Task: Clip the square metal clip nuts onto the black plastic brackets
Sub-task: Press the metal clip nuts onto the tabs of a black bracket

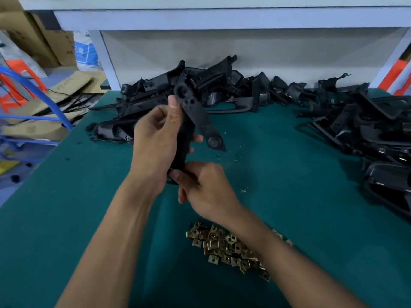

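A black plastic bracket [198,114] stands nearly upright above the green table [289,174], held between both hands. My left hand [155,141] grips its middle from the left, thumb up along the upper arm. At the bracket's lower end my right hand [204,190] has its fingers curled round the part; whether a clip nut lies under them is hidden. A pile of square brass-coloured clip nuts [226,245] lies near the front, partly under my right forearm.
A heap of black brackets [200,85] lies at the back of the table, and another heap [367,125] lies along the right edge. A white shelf frame [104,61] stands behind. Cardboard and blue tubing [44,94] sit off the table's left side.
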### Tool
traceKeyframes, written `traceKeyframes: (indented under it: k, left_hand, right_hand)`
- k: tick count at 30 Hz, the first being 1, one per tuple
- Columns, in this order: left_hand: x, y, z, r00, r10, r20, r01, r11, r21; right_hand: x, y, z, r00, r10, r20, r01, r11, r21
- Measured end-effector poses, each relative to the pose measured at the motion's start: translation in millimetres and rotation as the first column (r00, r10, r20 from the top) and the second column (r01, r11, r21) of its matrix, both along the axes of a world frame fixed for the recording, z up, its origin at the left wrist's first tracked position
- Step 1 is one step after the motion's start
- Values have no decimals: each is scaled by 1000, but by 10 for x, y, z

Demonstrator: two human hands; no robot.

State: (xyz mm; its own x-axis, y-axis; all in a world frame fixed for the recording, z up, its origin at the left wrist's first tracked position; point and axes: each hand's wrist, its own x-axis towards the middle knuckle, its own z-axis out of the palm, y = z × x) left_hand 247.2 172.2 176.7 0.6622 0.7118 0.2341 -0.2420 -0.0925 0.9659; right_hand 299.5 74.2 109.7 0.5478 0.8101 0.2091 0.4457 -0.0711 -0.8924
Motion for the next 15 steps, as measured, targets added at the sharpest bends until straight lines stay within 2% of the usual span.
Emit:
traceKeyframes:
  k: [2, 4, 6, 8, 10, 12, 15]
  left_hand:
    - [-16, 69, -30, 998, -62, -20, 64, 990, 128]
    - [-19, 133, -52, 996, -85, -23, 88, 978, 190]
    - [9, 171, -83, 999, -51, 4, 49, 975, 219]
    - [52, 195, -142, 999, 32, -2, -30, 969, 245]
    - [80, 233, -228, 989, 114, -94, -84, 957, 279]
    - [94, 281, -338, 951, 183, -249, -80, 924, 373]
    - [149, 333, -498, 831, 239, -503, 124, 800, 586]
  right_hand:
    - [8, 34, 23, 999, 34, -27, -35, 999, -26]
    - [10, 35, 48, 995, 87, -49, -90, 994, -57]
    - [58, -8, 84, 988, 148, -42, -152, 980, -125]
    - [203, -125, 114, 991, 135, -23, -137, 974, -182]
    - [440, -306, 143, 999, 45, -3, -44, 978, -206]
    - [678, -543, 162, 997, -41, 72, 58, 965, -255]
    - [857, -890, 104, 998, -10, 56, 30, 931, -363]
